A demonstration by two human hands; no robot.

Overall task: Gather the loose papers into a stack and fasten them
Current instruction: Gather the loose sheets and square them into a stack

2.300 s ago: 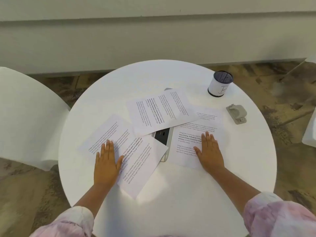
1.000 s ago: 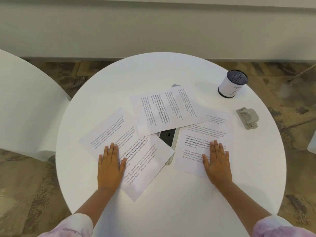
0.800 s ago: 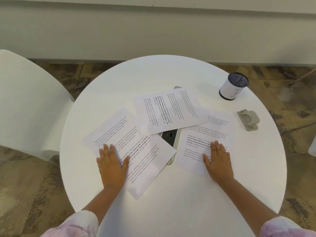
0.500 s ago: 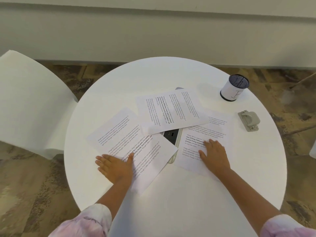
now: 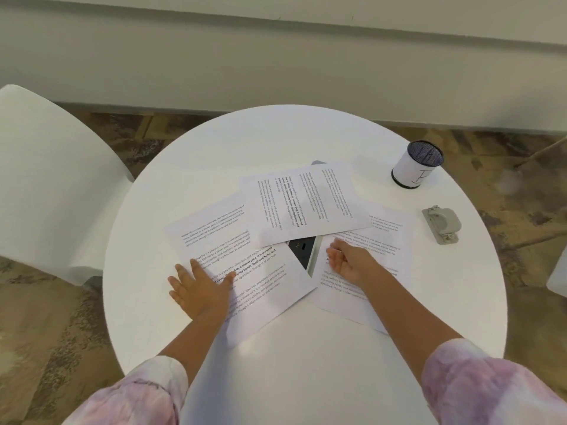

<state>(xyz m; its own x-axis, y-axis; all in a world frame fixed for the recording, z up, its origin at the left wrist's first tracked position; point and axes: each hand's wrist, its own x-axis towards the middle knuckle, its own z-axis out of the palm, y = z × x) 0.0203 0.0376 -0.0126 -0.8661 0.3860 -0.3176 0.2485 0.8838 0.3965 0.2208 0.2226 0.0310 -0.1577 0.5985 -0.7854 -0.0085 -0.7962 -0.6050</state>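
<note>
Head view, stapler, cup, phone under papers

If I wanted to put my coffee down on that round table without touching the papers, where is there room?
Three bare patches: the far side of the table beyond the top sheet; the near edge between the two forearms; the right rim below the gray fastener. The middle is crowded: three overlapping sheets, a phone under them, and the left hand and right hand on top.

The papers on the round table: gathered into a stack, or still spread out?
Spread out. Three papers lie fanned at different angles across the table, only partly overlapping.
</note>
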